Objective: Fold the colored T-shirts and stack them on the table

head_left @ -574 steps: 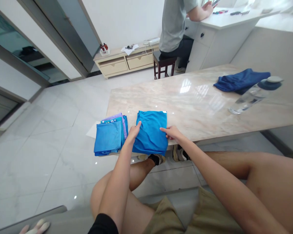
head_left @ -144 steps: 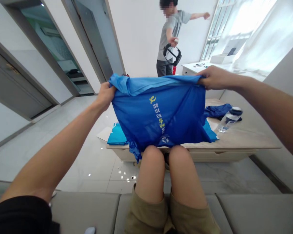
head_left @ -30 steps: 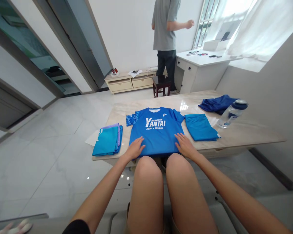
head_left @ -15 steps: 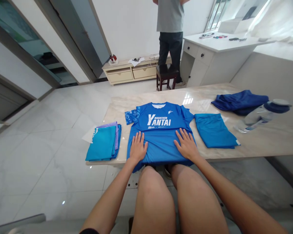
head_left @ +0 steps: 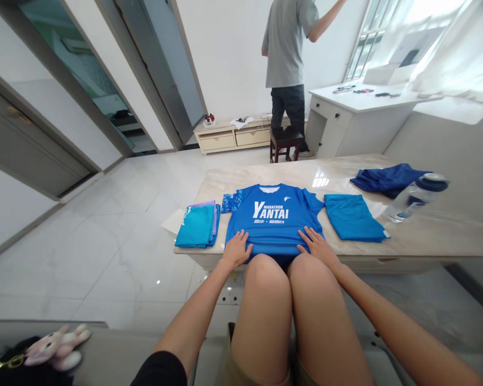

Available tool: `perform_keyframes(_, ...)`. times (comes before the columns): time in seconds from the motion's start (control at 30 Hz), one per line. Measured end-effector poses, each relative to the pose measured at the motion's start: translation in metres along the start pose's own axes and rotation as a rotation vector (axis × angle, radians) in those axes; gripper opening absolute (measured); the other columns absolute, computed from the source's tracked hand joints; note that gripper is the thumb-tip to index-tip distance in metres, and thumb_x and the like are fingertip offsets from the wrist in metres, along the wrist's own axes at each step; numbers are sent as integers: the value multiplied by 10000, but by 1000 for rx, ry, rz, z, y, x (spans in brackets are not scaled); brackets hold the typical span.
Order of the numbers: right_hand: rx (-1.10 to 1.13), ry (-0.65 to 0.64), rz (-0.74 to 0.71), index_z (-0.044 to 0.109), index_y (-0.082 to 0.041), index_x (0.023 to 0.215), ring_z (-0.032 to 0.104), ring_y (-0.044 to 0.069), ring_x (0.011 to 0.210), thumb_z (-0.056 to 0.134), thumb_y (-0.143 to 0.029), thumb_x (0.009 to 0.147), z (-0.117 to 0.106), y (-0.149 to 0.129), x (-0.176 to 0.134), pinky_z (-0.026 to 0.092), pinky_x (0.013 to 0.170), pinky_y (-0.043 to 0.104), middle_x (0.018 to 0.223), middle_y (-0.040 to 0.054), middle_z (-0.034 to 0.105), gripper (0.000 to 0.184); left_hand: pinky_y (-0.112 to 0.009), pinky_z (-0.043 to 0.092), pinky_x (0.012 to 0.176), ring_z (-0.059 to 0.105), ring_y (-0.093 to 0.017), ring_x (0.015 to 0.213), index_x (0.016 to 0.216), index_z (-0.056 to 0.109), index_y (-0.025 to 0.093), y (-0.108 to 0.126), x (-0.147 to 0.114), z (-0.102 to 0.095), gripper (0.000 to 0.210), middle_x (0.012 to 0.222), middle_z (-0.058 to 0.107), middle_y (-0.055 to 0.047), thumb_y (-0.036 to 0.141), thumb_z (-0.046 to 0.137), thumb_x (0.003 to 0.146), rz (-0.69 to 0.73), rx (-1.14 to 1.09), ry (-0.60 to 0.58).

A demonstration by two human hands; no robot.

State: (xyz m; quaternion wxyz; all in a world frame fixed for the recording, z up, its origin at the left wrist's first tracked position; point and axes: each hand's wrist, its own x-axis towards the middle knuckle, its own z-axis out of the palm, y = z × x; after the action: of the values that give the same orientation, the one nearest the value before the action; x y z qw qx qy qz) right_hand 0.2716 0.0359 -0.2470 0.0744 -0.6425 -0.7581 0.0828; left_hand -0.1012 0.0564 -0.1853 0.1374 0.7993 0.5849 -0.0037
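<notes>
A blue T-shirt (head_left: 271, 233) with white lettering lies front side up on the table, neck away from me, its lower end hanging over the near edge. My left hand (head_left: 237, 249) rests flat on the shirt's lower left, fingers spread. On the lower right, my right hand (head_left: 317, 246) lies palm down, fingers apart. The left sleeve is patterned and spread out. To the left is a stack of folded clothes (head_left: 197, 228), teal on top with purple and blue beneath. A folded teal garment (head_left: 352, 217) lies to the right of the shirt.
The marble-patterned table (head_left: 418, 236) also holds a clear water bottle (head_left: 412, 201) and a crumpled dark blue garment (head_left: 388, 179). Beyond are a dark stool (head_left: 285, 138), a standing person (head_left: 285, 53), a low cabinet (head_left: 217, 142) and a white desk (head_left: 358, 102). A plush toy (head_left: 56, 348) lies lower left.
Both hands have slid toward me along the shirt, uncovering the smaller print line. My view has tilted up and left. The person in the background has raised an arm.
</notes>
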Motion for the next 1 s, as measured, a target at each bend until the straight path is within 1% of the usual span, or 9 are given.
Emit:
perform_keyframes(0.1,-22,-158,9,680,-152,1651,545,401,1637,402,-551,1177,-40,-3,-6,450,1328,548,1742,212,592,679,-549,570,1191,734,-411,1419,1469,774,133,1,-15,-16,498,1480,784,-250,359,501,1120,-8,-28,-35)
perform_keyframes(0.2,-27,-257,25,820,-178,1465,763,423,1351,447,-502,1167,-77,2,-2,581,1151,549,1428,223,811,577,-442,619,1053,827,-356,1146,1091,885,190,-4,-23,-30,359,1163,880,-183,352,564,1081,8,-98,-85)
perform_keyframes(0.27,-23,-265,36,827,-182,1441,804,418,1248,524,-430,1136,-90,7,1,613,1059,516,1325,219,846,496,-361,631,971,837,-295,1043,1044,886,224,-13,-24,-38,311,1102,893,-117,321,591,1060,13,-163,-91)
perform_keyframes(0.33,-12,-242,32,791,-174,1483,798,392,1266,530,-351,1125,-93,10,4,607,1037,465,1379,215,828,477,-324,633,955,838,-262,1036,1128,881,225,-24,-20,-45,307,1136,896,-92,273,587,1054,-6,-220,-48)
perform_keyframes(0.47,16,-144,-3,777,-169,1391,756,311,1343,409,-275,1164,-79,5,14,556,1049,369,1454,185,798,445,-355,634,1047,828,-278,1177,1244,829,169,-52,6,-58,322,1274,867,-149,181,579,1042,-93,-281,98)
perform_keyframes(0.63,56,-22,126,770,-210,1173,817,280,982,421,-347,1192,-48,-1,42,464,751,330,1107,131,867,376,-427,616,1118,793,-298,1250,1232,748,181,-85,71,-71,306,1324,824,-170,81,649,960,-210,-265,196)
perform_keyframes(0.73,2,37,183,774,-209,1183,803,277,840,441,-330,1181,-28,5,56,376,666,334,976,119,858,355,-433,581,1148,755,-302,1293,1195,692,189,-102,113,-68,256,1327,793,-172,115,707,951,-267,-214,196)
perform_keyframes(0.83,-31,97,192,779,-207,1158,775,270,754,466,-328,1162,-12,13,62,314,635,336,895,112,838,336,-419,554,1136,730,-315,1300,1202,647,185,-115,143,-56,265,1316,774,-182,248,774,978,-312,-164,163)
perform_keyframes(1.0,-7,118,189,780,-211,1119,743,246,720,505,-348,1148,-7,19,63,278,633,336,857,96,822,308,-425,554,1043,757,-340,1157,1063,676,208,-119,162,-43,130,1115,814,-160,331,708,1037,-353,-130,92)
